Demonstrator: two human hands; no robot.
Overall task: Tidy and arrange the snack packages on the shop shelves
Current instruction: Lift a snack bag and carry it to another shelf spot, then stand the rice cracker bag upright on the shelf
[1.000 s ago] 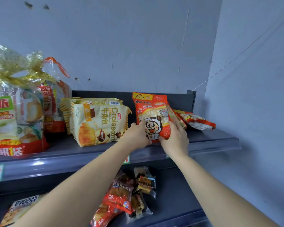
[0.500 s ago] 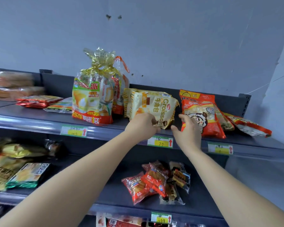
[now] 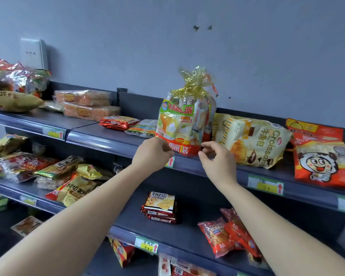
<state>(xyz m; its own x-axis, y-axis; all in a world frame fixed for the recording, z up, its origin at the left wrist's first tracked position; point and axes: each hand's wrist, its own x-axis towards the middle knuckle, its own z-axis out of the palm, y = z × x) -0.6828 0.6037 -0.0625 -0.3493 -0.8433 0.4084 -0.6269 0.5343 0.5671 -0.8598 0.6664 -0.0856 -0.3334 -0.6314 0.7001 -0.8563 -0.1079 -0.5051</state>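
A tall clear pie bag (image 3: 179, 124) with a green and red label and a gold ribbon on top stands upright at the front of the top shelf (image 3: 108, 140). My left hand (image 3: 153, 154) is closed on the bag's lower left corner. My right hand (image 3: 217, 162) is at the lower right corner, with its fingers curled and apart, just touching the bag's edge. Right of the bag leans a cream croissant bag (image 3: 253, 144). Further right stands a red cartoon-face snack bag (image 3: 323, 160).
Left of the pie bag on the top shelf lie a flat red packet (image 3: 118, 122) and stacked bread packs (image 3: 88, 105). The shelf below holds a yellow chips bag (image 3: 76, 188), a stack of small boxes (image 3: 160, 206) and red packets (image 3: 227, 234). A white box (image 3: 33, 53) hangs on the wall.
My view has swung left along the shelves. My hands let go of the red cartoon bag, passed the croissant bag and now sit at the base of the pie bag.
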